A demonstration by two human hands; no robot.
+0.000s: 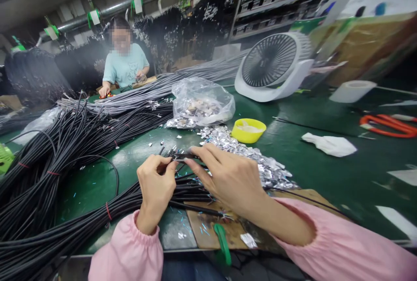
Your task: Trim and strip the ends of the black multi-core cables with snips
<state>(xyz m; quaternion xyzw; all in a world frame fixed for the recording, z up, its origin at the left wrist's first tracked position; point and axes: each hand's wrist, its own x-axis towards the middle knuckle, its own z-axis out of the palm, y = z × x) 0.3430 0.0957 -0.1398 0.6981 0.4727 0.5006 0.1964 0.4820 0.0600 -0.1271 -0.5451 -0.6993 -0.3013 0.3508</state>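
Fingers pinch together toward the near edge of the tabletop (312, 114), by black cables (130, 200); left hand (156, 183) and right hand (233, 176) grip what seems one cable end (183, 157). Handling it looks underway; moving it calls for steadiness.

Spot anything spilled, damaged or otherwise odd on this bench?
The silvery scraps look most untidy: they lie in a loose heap on the green tabletop, beside the clear bag and yellow dish. They may be spilled or simply piled there. I see no obvious damage.
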